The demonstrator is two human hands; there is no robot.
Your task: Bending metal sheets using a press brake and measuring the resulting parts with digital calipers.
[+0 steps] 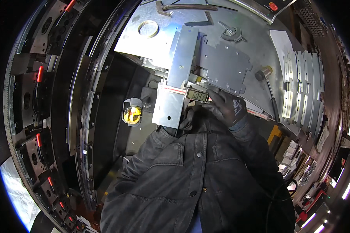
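A long, bent sheet-metal part [169, 106] reaches from the table toward my jacket, with a small round hole near its close end. My left hand [188, 119], in a dark glove, grips that close end from below and at its right edge; most of the hand is hidden. In my right hand [230, 108], also gloved, is a digital caliper [197, 95] with a lit display. Its jaws lie across the width of the metal part, and its beam runs out to the right beneath my right hand.
On the metal table [256, 37] lie a hammer [188, 7], a metal ring [148, 29], an angle piece [201, 20], a protractor [231, 33], a notched plate [225, 64] and a mallet [264, 73]. Bent panels [303, 89] stack at right. A machine with red-handled clamps [39, 73] stands left.
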